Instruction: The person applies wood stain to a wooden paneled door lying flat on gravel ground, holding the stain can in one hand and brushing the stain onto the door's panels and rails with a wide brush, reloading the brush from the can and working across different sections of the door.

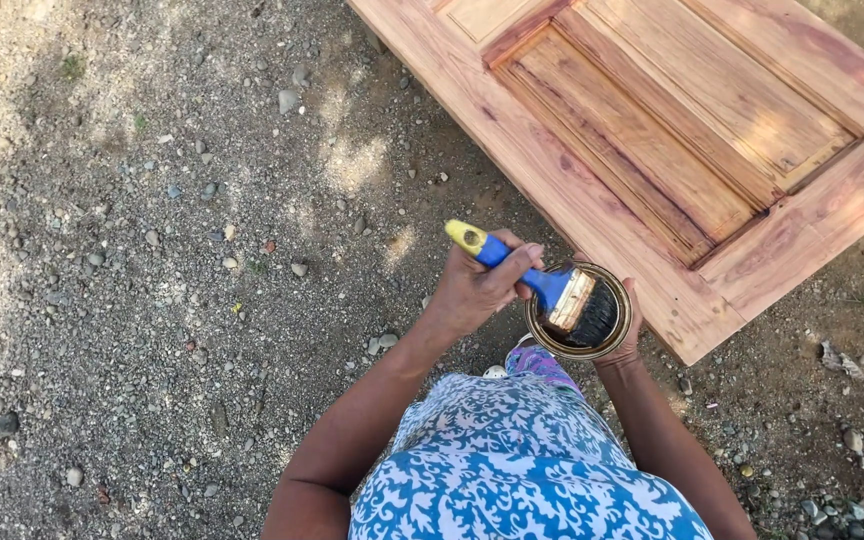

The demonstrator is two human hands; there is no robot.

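Above gravel ground [152, 250], beside wooden panelled door [672, 150]: left hand [477, 290] clenched on paintbrush [552, 290] dipped in tin [612, 345], right hand [634, 335] cupping tin; overloaded bristles likely to drip.

left hand [477, 290]: grips paintbrush [542, 285] | right hand [632, 335]: holds tin [580, 312]

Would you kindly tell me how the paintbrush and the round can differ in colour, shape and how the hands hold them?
The paintbrush is long, with a blue and yellow handle and dark bristles; the round can is short, open-topped and brownish with a golden rim. The left hand grips the paintbrush by its handle, tilted bristles-down; the right hand cups the round can from its far side, held level. Both are held beside the wooden door, and the bristles sit in the can's mouth.
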